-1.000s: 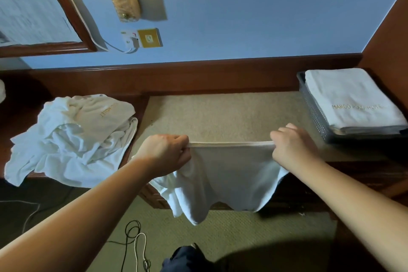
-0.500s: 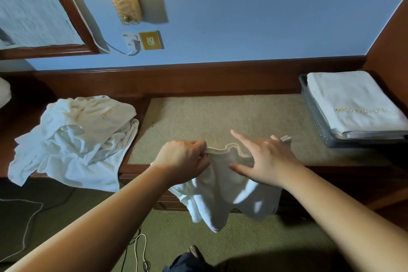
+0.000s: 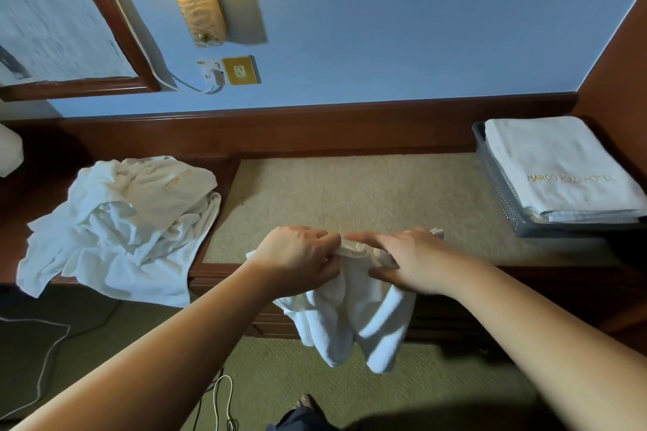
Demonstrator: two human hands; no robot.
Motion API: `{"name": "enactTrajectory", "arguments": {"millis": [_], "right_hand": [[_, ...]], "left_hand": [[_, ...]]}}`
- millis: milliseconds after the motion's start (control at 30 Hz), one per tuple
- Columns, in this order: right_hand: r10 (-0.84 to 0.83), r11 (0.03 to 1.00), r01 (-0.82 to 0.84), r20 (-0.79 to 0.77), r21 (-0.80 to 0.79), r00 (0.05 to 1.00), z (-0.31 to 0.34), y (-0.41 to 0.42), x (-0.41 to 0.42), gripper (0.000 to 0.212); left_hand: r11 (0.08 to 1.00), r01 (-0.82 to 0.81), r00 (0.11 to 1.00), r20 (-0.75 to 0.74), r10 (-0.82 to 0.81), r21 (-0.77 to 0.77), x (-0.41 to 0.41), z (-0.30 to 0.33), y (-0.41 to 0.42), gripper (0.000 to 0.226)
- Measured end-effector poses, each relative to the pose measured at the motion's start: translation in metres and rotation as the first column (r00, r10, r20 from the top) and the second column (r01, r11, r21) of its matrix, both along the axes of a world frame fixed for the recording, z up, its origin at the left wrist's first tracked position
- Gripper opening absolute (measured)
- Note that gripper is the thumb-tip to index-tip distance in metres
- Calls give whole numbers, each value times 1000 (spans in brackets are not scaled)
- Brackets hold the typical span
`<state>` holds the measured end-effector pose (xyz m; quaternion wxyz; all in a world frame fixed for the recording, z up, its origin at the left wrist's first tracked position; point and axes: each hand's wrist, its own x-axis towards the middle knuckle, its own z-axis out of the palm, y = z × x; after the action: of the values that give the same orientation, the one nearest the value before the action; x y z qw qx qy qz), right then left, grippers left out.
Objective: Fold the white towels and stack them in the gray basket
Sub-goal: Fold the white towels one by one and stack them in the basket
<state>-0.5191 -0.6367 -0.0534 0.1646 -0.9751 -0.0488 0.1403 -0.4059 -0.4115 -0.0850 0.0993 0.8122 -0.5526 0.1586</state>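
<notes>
Two hands are on one white towel (image 3: 353, 318) at the front edge of the table (image 3: 350, 192). Our left hand (image 3: 297, 255) has its fingers curled round the towel's top hem, pinching it. Our right hand (image 3: 409, 259) lies over the same hem just beside the left, with fingers stretched fairly straight toward it and the thumb underneath; we cannot tell whether it is truly gripping the cloth or only pressing and gathering it. Most of the towel hangs bunched below the hands, over the table edge and toward the carpeted floor, so it is not yet laid flat or squared.

As for progress, the gray basket (image 3: 504, 192) sits at the right end of the table, well apart from our hands, and already holds a neat stack of folded towels (image 3: 560, 164), the top one showing gold hotel lettering. How many lie in that stack we cannot count from here. On the left end of the table lies a rumpled heap of unfolded towels (image 3: 122, 227), partly draped over the edge.

We judge the task to be somewhere in its middle: some towels are done, this one is only at its first fold, and the heap on the left is left to work through.
</notes>
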Motion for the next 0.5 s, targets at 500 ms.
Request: {"name": "enactTrajectory", "arguments": {"millis": [500], "right_hand": [[-319,919,344,149,-195,936,-16,-47,-10,25]], "left_hand": [[906,-163,977,-64,203,392,37,-11,53,87]]}}
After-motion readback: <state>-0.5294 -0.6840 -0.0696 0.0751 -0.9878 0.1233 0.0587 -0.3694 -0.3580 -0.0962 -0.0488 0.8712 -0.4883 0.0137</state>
